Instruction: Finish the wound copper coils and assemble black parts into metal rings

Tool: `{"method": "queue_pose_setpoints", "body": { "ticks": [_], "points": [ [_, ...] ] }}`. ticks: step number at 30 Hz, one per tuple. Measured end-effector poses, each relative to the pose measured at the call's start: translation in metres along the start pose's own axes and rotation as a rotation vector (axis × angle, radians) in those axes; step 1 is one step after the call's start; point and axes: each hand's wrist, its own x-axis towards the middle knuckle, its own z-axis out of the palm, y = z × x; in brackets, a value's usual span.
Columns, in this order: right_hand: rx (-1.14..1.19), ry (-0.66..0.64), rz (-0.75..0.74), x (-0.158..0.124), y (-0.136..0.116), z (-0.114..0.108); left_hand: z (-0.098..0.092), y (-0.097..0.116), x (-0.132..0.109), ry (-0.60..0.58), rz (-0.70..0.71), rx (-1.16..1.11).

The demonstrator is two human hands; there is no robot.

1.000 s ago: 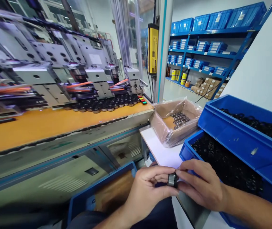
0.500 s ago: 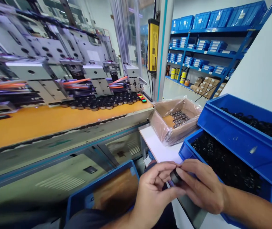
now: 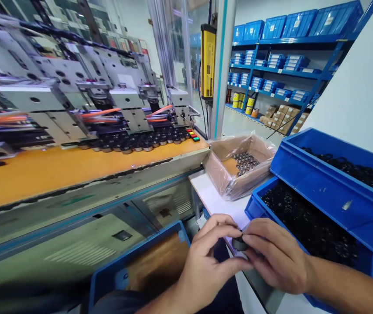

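Observation:
Low in front of me, both hands meet at a small black ring-shaped part point(image 3: 239, 244) with a greyish side. My left hand point(image 3: 206, 261) curls around it, fingertips at its upper edge and thumb below. My right hand point(image 3: 276, 257) pinches its right side between thumb and fingers. Fingers cover some of the part, so its full shape is hidden. Just beyond the right hand, a blue bin point(image 3: 254, 205) holds many loose black rings. A second blue bin point(image 3: 330, 187), also with black rings, sits over its back part.
A plastic-lined cardboard box point(image 3: 217, 174) with small metallic rings stands on a white table point(image 3: 210, 198). To the left, a machine's orange worktop point(image 3: 58, 168) carries rows of black round parts point(image 3: 140, 141). Below lies another blue bin point(image 3: 181, 229) with brown cardboard inside.
The black part has turned so it lies flatter between my hands. My left fingers have lifted and shifted around it, while my right hand stays nearly in place.

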Motion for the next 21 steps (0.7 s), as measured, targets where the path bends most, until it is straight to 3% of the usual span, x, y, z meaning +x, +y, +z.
{"method": "queue_pose_setpoints", "body": {
  "ticks": [2,5,8,10,13,16,21],
  "points": [
    [0.005,0.001,0.003,-0.001,0.001,0.000,0.005,-0.003,-0.001,0.013,-0.160,-0.212],
    [0.048,0.026,0.095,0.001,0.001,-0.001,0.009,-0.008,-0.003,-0.075,-0.398,-0.626],
    [0.099,0.047,0.125,0.004,0.000,-0.002,0.007,-0.010,-0.005,-0.142,-0.464,-0.738],
    [0.095,0.043,0.124,0.006,-0.001,-0.003,0.001,-0.009,-0.004,-0.150,-0.344,-0.505],
    [0.086,0.034,0.124,0.008,-0.002,-0.005,-0.012,-0.004,0.003,-0.167,0.016,-0.008],
    [0.099,0.010,0.120,0.007,-0.004,-0.006,-0.020,-0.001,0.011,-0.195,0.283,0.228],
    [0.113,-0.002,0.162,0.004,-0.005,-0.005,-0.011,-0.008,0.009,-0.173,0.301,0.216]
  ]
}}
